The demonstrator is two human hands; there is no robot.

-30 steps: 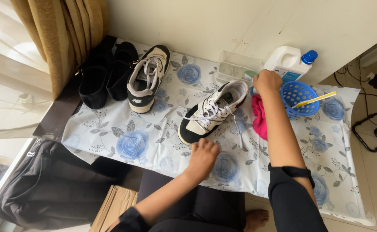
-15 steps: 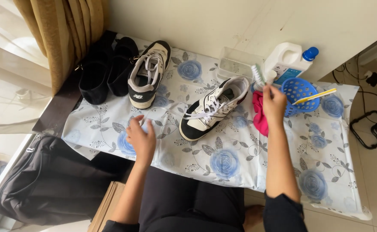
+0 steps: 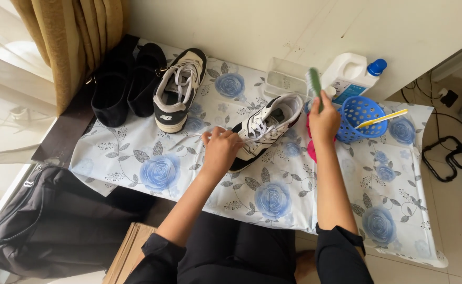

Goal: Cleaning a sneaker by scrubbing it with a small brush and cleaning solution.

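A white and black sneaker (image 3: pixel 270 123) lies on its side in the middle of the flowered table cover (image 3: pixel 162 168). My left hand (image 3: pixel 219 150) grips the sneaker at its toe end, by the laces. My right hand (image 3: pixel 324 120) is raised just right of the sneaker and holds a green brush (image 3: pixel 313 84) upright. A second matching sneaker (image 3: pixel 178 89) stands at the back left, beside two black shoes (image 3: pixel 123 84).
A blue plastic basket (image 3: pixel 361 117) holds a yellow toothbrush (image 3: pixel 381 118); a pink cloth (image 3: pixel 311 150) lies beside it. A white bottle with a blue cap (image 3: pixel 352 76) and a clear tray (image 3: pixel 286 79) stand at the wall. A black bag (image 3: pixel 47 221) sits on the floor at left, cables at right.
My left hand moved from the table cover onto the sneaker's toe. My right hand lifted the green brush out from beside the basket and now holds it over the sneaker's heel.
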